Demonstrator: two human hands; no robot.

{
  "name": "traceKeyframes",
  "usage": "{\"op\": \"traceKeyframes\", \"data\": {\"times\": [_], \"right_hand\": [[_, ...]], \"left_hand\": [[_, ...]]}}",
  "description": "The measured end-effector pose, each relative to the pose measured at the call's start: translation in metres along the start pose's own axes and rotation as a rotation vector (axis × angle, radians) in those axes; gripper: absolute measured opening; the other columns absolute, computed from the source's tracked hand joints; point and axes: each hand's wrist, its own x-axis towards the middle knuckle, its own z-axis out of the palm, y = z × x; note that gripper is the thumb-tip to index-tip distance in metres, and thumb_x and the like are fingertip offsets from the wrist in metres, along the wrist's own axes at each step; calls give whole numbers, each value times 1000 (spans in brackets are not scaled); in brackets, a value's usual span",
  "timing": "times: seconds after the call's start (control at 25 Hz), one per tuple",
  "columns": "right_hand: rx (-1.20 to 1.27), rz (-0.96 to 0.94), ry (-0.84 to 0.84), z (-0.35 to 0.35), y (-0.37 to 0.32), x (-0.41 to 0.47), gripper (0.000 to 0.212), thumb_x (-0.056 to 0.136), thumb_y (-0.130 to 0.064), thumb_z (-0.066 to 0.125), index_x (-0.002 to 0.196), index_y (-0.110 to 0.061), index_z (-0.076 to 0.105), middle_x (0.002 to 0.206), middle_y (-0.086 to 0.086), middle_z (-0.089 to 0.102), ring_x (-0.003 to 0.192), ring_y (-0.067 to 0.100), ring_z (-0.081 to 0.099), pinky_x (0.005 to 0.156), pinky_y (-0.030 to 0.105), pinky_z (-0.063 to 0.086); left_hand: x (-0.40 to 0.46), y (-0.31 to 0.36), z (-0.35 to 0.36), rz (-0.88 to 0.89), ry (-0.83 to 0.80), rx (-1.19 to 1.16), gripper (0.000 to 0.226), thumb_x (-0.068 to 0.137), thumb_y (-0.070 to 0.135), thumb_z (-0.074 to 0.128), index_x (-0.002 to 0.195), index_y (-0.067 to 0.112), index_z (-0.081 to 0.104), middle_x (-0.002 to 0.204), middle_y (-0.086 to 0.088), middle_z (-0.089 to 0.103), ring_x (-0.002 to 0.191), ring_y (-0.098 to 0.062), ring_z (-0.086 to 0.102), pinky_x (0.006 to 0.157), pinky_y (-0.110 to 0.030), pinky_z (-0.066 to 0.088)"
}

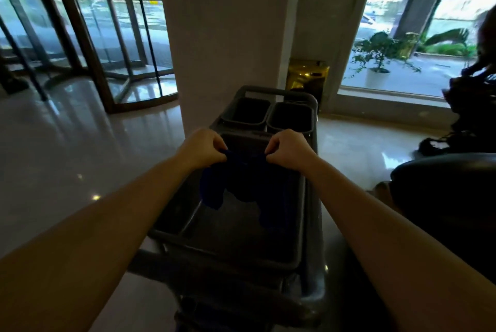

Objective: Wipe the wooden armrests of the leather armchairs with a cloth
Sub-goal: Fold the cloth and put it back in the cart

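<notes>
Where cart ends: cloth, 2 grips.

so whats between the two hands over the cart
In the head view, a dark blue cloth spans the gap, pinched at its top edge by the left hand and right hand, hanging over the grey cart tray.

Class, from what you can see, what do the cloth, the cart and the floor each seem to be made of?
Cloth: soft dark blue fabric, sagging in folds between both hands. Cart: probably grey moulded plastic, matte with rounded rims. Floor: polished stone or tile, glossy and mirroring the windows.
</notes>
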Motion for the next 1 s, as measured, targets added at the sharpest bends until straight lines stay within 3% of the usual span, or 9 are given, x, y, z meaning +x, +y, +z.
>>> {"op": "traceKeyframes", "data": {"times": [0.08,0.36,0.48,0.6,0.72,0.92,1.0], "right_hand": [[-8,58,3,18,10,7,7,71,-9,69,76,-11,72,74,-2,62,69,8,55,67,23,44],[7,236,-90,90,69,25,7,71,-9,70,78,-12,70,71,-5,56,60,3,49,55,15,38],[2,292,-144,113,90,31,6,71,-9,69,75,-14,69,75,-3,57,68,10,53,63,20,40],[38,352,-212,131,109,37,11,72,-9,68,70,-18,63,78,-1,60,66,8,53,59,21,41],[67,397,-251,145,125,41,11,72,-10,69,73,-17,62,81,0,60,66,8,54,56,18,43],[50,439,-294,160,139,40,14,73,-11,70,77,-18,58,82,1,57,75,15,56,64,27,46],[51,458,-296,156,140,43,15,74,-11,69,79,-19,58,82,2,57,75,16,55,65,28,45]], "left_hand": [[13,-15,15,10,-13,-4,12,72,11,67,82,13,74,74,-1,66,59,-3,55,56,-14,42],[55,-65,97,-55,-139,-1,11,72,13,67,82,13,72,87,-5,70,78,-15,62,71,-28,50],[70,-78,128,-84,-211,12,12,74,15,67,85,14,70,89,-4,67,82,-16,62,73,-30,52],[82,-88,152,-116,-291,7,12,75,14,67,88,16,68,90,-3,65,84,-15,61,75,-31,53],[89,-98,173,-153,-367,-3,14,77,13,67,90,17,66,92,-2,62,85,-14,60,77,-30,51],[92,-109,191,-189,-453,-45,13,78,12,65,87,21,61,87,4,56,76,-5,53,74,-26,45],[94,-107,189,-195,-487,-61,14,79,12,64,88,21,60,89,4,55,81,-6,54,77,-27,47]]}}
